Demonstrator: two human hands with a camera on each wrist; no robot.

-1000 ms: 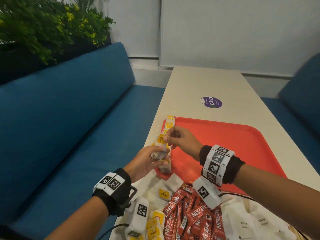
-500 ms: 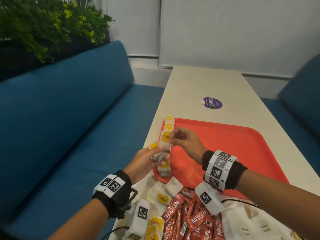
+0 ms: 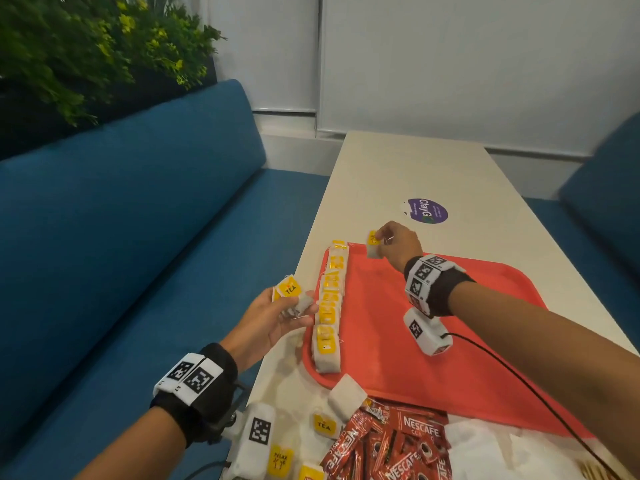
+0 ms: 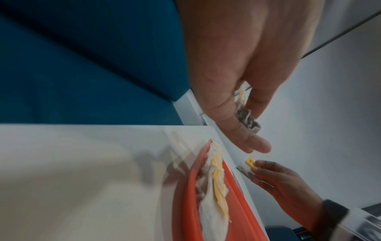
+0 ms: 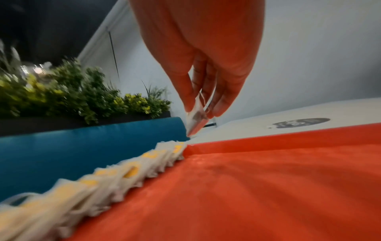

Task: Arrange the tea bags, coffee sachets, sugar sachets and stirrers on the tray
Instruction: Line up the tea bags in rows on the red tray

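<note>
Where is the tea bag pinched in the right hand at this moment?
In the head view the right hand holds the tea bag above the tray's far left corner, just right of the far end of the tea bag row.

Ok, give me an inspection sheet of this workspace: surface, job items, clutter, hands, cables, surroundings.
Surface: long cream table; red plastic tray on it.
Job's things: row of white yellow-tagged tea bags along the tray's left edge; red Nescafe sachets and white sugar sachets near the front edge.
Clutter: purple round sticker.
Grippers: left hand holds tea bags; right hand pinches one.
Cables: black wrist cable.
Surroundings: blue sofa, green plant.
</note>
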